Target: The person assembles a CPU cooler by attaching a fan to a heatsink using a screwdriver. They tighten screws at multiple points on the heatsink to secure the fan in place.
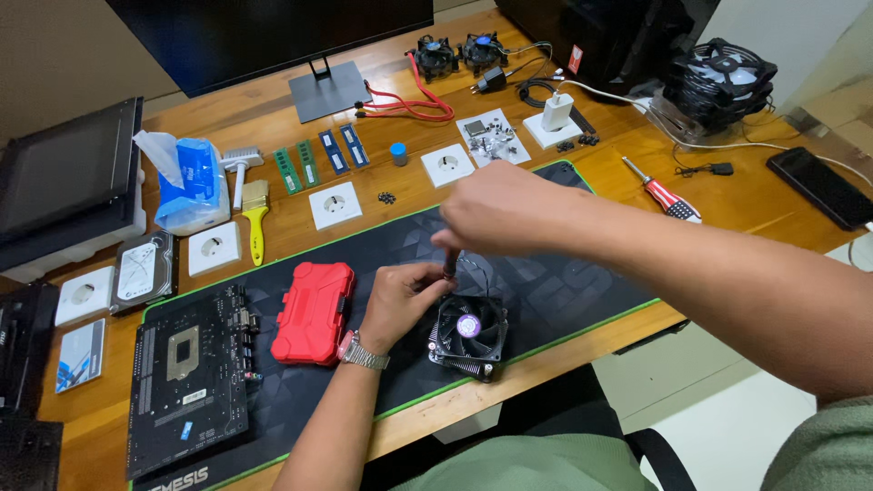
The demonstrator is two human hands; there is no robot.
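With our left hand [400, 300] steadying the cooler fan [468, 332], our right hand [505, 211] fingers grip the screwdriver [450, 264] (kept upright, we judge, to avoid slipping).

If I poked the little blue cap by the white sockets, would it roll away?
Probably not while upright: the blue cap stands on its flat end on the wooden desk. It looks small and light, so a push would likely slide or tip it; tipped, it may roll.
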